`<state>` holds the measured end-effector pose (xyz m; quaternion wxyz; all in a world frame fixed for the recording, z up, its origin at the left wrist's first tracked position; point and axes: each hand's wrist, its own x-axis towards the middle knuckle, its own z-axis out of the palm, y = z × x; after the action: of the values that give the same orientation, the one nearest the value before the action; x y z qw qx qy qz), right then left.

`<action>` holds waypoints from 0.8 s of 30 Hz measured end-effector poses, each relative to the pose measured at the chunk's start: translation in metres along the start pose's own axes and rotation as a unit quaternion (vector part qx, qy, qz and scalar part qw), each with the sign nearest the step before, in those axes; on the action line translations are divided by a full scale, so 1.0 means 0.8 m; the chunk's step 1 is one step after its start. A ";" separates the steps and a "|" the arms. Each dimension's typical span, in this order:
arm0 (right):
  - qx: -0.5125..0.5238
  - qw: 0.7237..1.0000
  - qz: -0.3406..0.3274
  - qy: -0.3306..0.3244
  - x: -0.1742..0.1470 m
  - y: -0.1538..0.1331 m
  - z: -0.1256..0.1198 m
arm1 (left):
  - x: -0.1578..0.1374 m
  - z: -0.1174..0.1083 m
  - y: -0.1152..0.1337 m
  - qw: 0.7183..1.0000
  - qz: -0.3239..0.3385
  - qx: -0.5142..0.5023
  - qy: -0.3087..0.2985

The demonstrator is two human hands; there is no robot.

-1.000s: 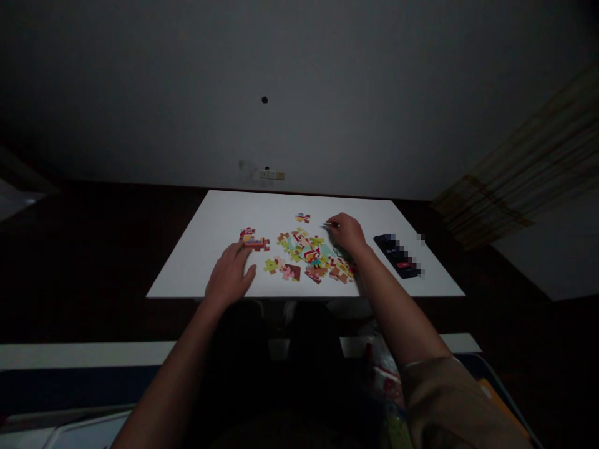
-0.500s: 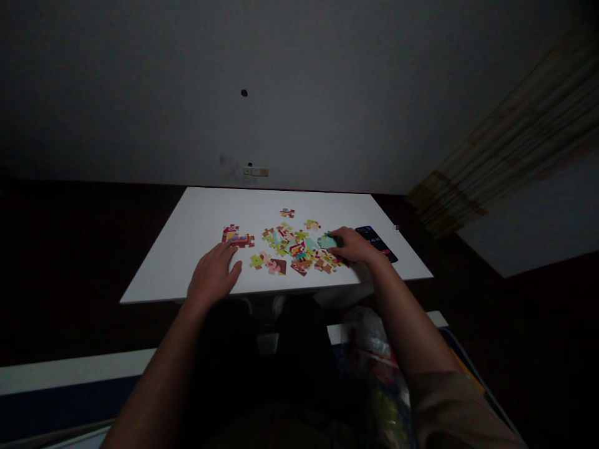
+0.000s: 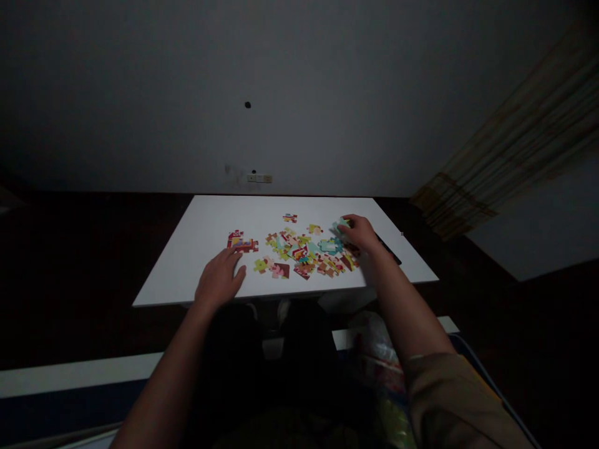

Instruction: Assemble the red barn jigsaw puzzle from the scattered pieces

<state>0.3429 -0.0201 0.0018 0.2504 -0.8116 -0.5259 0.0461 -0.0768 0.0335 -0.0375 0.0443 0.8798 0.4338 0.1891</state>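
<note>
a white table [image 3: 171,271] holds puzzle pieces [image 3: 302,252] (plus phone [image 3: 390,251]).

A partly hidden phone [image 3: 392,253] lies on the white table [image 3: 168,268]. Sockets [image 3: 259,178] sit low on the grey wall [image 3: 327,93]; a curtain [image 3: 496,137] hangs at right, a plastic bag [image 3: 380,362] lies nearer.

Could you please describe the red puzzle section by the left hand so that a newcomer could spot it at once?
Start at the white table and find the jumbled pieces near its middle. Left of them, just beyond the left hand, lies the section. It is joined flat, red with some yellow and purple, whereas its neighbours lie in a loose heap.
</note>
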 end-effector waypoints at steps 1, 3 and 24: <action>-0.018 1.000 0.003 -0.016 0.006 -0.002 0.005 | 0.000 0.000 0.001 1.000 -0.002 -0.001 0.000; -0.062 0.997 -0.010 -0.046 0.012 -0.009 0.012 | -0.001 -0.001 0.002 1.000 -0.003 -0.003 0.002; -0.178 0.975 -0.064 -0.117 -0.039 -0.014 -0.007 | 0.007 0.007 -0.006 1.000 0.017 0.002 0.012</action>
<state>0.3212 -0.0458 0.0057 0.0405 -0.7970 -0.6019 0.0305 -0.0754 0.0413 -0.0423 0.0343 0.8848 0.4198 0.1993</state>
